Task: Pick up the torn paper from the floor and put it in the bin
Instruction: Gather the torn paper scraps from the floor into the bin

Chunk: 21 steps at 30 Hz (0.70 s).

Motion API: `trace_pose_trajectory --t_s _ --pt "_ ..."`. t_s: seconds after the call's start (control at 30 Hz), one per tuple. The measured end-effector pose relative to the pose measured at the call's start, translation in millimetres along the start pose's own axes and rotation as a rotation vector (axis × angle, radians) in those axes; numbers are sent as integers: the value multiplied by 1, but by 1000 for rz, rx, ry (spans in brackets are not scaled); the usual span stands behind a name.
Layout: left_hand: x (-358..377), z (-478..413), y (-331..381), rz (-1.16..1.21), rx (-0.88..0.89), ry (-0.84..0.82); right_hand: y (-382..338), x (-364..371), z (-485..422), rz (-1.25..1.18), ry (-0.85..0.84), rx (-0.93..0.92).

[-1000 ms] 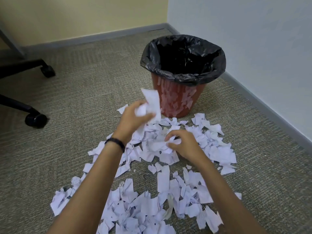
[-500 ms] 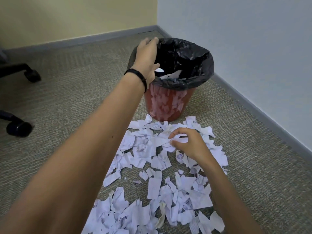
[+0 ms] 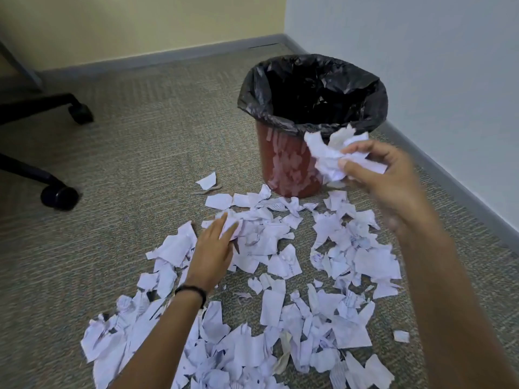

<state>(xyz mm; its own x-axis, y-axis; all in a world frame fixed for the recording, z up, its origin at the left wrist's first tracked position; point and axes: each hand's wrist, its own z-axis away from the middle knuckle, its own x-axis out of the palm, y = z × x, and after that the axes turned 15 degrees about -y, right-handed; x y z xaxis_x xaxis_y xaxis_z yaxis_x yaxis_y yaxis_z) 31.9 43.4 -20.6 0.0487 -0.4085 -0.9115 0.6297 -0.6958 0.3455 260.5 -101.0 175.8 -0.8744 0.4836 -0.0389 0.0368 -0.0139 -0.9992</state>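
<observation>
Several torn white paper pieces [image 3: 261, 276] lie spread over the carpet in front of a red bin [image 3: 289, 169] lined with a black bag [image 3: 311, 91]. My right hand [image 3: 384, 175] is raised beside the bin's near right side and grips a crumpled bunch of paper [image 3: 331, 153], just below the bin's rim. My left hand [image 3: 213, 248], with a black band on the wrist, reaches down with straight fingers that touch the scraps on the floor.
The bin stands near the corner where a pale blue wall [image 3: 421, 51] meets a yellow wall. An office chair's black legs and castors [image 3: 59, 196] sit at the left on the grey-green carpet [image 3: 134, 153].
My left hand has come back from above the bin down to the scraps. My right hand has lifted off the floor with a bunch of paper, up towards the bin.
</observation>
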Motion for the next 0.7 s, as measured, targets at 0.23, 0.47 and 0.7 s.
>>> trace_pose_trajectory --t_s 0.23,0.47,0.7 --pt "52 57 -62 17 -258 -364 1 24 -49 -112 160 -65" --pt "52 61 -64 -58 -299 -463 -12 30 -101 -155 226 -98" --pt "54 58 -62 -127 -313 -496 -3 32 -113 154 148 12"
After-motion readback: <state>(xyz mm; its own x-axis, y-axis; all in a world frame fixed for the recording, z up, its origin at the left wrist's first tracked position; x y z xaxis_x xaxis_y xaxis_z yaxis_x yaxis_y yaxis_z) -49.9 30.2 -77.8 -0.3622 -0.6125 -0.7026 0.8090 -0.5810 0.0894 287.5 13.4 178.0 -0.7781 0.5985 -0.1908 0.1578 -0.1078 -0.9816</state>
